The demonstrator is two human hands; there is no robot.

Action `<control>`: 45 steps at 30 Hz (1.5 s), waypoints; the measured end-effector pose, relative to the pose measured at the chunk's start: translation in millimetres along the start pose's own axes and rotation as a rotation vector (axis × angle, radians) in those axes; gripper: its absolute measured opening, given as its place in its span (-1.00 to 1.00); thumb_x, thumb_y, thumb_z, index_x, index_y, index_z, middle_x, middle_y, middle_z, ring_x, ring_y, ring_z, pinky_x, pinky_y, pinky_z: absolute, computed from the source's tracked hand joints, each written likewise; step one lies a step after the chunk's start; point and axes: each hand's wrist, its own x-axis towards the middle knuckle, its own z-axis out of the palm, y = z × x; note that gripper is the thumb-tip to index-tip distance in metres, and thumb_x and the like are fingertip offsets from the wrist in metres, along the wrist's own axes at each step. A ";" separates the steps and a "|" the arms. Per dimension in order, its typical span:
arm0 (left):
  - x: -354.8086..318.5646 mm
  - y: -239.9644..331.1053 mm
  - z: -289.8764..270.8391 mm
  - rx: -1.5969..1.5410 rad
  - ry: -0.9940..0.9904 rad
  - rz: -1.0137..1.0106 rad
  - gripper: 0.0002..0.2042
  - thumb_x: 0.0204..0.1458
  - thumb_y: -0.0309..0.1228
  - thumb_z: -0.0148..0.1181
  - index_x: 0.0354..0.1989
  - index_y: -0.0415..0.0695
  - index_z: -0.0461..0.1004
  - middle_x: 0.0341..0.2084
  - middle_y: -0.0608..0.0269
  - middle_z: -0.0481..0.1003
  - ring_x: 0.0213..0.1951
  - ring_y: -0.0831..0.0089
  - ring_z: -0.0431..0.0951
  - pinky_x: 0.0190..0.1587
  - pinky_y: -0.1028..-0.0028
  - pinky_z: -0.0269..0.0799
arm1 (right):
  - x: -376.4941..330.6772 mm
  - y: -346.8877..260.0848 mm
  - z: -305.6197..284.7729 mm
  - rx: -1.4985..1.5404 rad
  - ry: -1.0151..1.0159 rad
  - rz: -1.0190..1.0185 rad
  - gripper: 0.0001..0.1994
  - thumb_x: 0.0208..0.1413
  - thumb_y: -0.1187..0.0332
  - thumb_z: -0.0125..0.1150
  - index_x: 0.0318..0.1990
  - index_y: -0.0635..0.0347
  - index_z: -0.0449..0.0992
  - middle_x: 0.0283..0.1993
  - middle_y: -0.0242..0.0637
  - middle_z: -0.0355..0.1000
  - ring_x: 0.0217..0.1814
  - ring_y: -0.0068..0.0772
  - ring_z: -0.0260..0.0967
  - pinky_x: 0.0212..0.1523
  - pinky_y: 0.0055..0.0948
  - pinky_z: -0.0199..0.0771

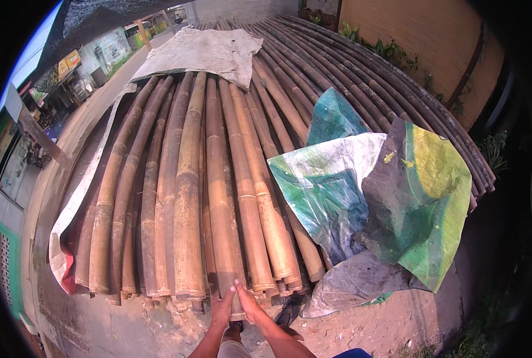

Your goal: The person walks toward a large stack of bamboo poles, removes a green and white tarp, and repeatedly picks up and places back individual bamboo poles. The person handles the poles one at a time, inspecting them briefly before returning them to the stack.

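Both my hands are at the near end of one brown bamboo pole (pixel 223 203), which juts out a little beyond its neighbours. My left hand (pixel 220 306) wraps the left side of the pole, and my right hand (pixel 248 303) wraps the right side. The thumbs come close together on top; the other fingers are mostly hidden beneath and beside the pole. Around it lies a large pile of long bamboo poles (pixel 187 215), running away from me. A crumpled tarpaulin (pixel 337 173), green, white, grey and yellow, drapes over the right side of the pile.
A whitish sheet (pixel 200 53) covers poles farther back, and a white and red strip (pixel 60 250) edges the left side. Bare ground (pixel 182 325) shows below the pole ends. A tan wall (pixel 415 48) with plants stands at right; a road (pixel 120 71) runs at left.
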 end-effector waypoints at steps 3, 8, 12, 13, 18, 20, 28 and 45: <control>-28.1 14.3 -4.2 -0.008 -0.008 -0.025 -0.26 0.08 0.02 0.38 0.20 -0.40 0.37 -0.01 -0.10 0.55 0.01 0.21 0.56 0.08 0.32 0.47 | -30.3 -12.1 2.3 0.019 -0.002 0.123 0.07 0.15 -0.49 -0.03 0.41 0.47 0.20 0.40 0.14 0.25 0.43 -0.08 0.23 0.42 -0.18 0.19; -62.2 90.2 3.8 -0.188 -0.170 -0.141 -0.27 0.15 -0.03 0.33 0.30 -0.34 0.24 0.10 -0.06 0.46 0.10 0.24 0.49 0.16 0.30 0.41 | -82.2 -74.1 18.2 -0.115 0.096 0.099 0.08 0.14 -0.51 -0.07 0.45 0.41 0.13 0.45 0.14 0.18 0.45 -0.02 0.21 0.43 -0.13 0.18; -117.5 182.0 20.6 -0.292 -0.337 0.046 -0.22 0.15 -0.01 0.32 0.29 -0.39 0.16 0.07 -0.09 0.43 0.07 0.24 0.50 0.12 0.29 0.46 | -170.0 -166.2 19.5 0.037 -0.023 0.032 -0.03 0.21 -0.37 0.05 0.44 0.38 0.14 0.38 0.11 0.26 0.36 -0.06 0.32 0.31 -0.07 0.39; -131.0 204.8 25.6 -0.443 -0.415 0.112 -0.24 0.17 -0.01 0.29 0.29 -0.39 0.14 0.06 -0.06 0.42 0.06 0.25 0.49 0.12 0.30 0.45 | -197.0 -192.0 16.0 -0.081 -0.066 -0.061 -0.10 0.28 -0.30 0.03 0.37 0.49 0.22 0.30 0.15 0.33 0.30 -0.11 0.36 0.30 -0.23 0.37; -166.1 274.9 71.5 -0.527 -0.804 0.176 -0.19 0.22 0.07 0.19 0.34 -0.37 0.05 0.14 -0.11 0.33 0.16 0.22 0.40 0.23 0.28 0.35 | -287.8 -279.2 -8.1 -0.109 -0.042 -0.317 -0.34 0.32 -0.05 0.15 0.24 0.49 0.36 0.09 0.03 0.48 0.05 -0.27 0.52 0.05 -0.32 0.55; -178.7 273.7 101.4 -0.525 -0.830 0.267 -0.10 0.21 0.09 0.19 0.40 -0.37 -0.11 0.22 -0.18 0.22 0.26 0.19 0.30 0.30 0.26 0.25 | -304.0 -287.6 -26.6 -0.106 0.006 -0.356 -0.38 0.33 0.00 0.14 0.26 0.43 0.35 0.12 -0.01 0.46 0.10 -0.24 0.49 0.07 -0.25 0.53; -154.0 206.8 161.1 -0.317 -0.782 0.098 -0.02 0.23 0.14 0.11 0.49 -0.32 -0.29 0.37 -0.21 0.08 0.38 0.12 0.17 0.41 0.23 0.12 | -281.9 -240.5 -95.8 -0.071 0.121 -0.329 -0.34 0.27 0.11 0.21 0.40 0.32 0.22 0.24 -0.03 0.38 0.19 -0.20 0.42 0.09 -0.20 0.51; -32.3 -11.1 129.3 -0.286 -0.186 -0.315 -0.08 -0.09 0.21 0.42 0.24 -0.36 0.34 0.00 -0.09 0.53 0.00 0.17 0.60 0.02 0.23 0.54 | -109.1 -53.4 -174.8 -0.431 0.212 -0.042 -0.21 0.20 -0.10 0.30 0.39 0.31 0.28 0.02 -0.12 0.51 0.02 -0.29 0.46 0.03 -0.25 0.52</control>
